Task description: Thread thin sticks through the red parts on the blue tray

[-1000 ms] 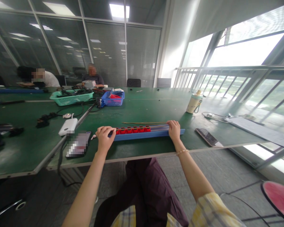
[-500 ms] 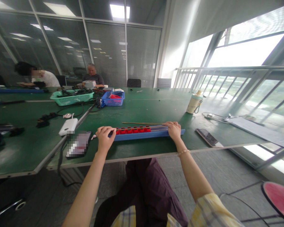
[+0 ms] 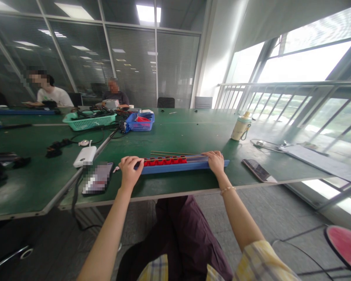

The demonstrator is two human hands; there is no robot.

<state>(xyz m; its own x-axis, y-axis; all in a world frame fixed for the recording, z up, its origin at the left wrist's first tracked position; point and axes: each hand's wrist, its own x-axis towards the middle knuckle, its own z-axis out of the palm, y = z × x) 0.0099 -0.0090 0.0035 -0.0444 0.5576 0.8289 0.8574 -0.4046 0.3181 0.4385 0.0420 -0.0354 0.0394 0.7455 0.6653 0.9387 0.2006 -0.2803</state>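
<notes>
The long blue trough [image 3: 175, 168] lies lengthwise just in from the near edge of the green surface [image 3: 190, 136], roughly parallel to that edge. A row of red blocks [image 3: 166, 160] sits inside its left part, and the right part shows a bare grey-blue inside. A thin rod [image 3: 160, 159] runs along the top of the red blocks toward the right end, while thin sticks [image 3: 178, 153] lie on the surface just beyond the trough's far side.

The left hand [image 3: 131, 168] is at the trough's left end, fingers bent over it and thumb close to the index finger. The right hand [image 3: 215, 161] curls over the trough near its right end, fingers reaching across the top. I cannot tell whether either is clamped on the trough, on the rod, or merely resting there.

Toward the surface's near left corner lies a phone [image 3: 98, 178], with a white power bank [image 3: 84, 156] just beyond it. Another phone [image 3: 257, 170] lies by the near edge, right of the trough. A cream bottle [image 3: 240, 128] stands farther back on that side. Past the left hand, toward the far edge, are a green basket [image 3: 89, 123] and a blue basket [image 3: 140, 125].
</notes>
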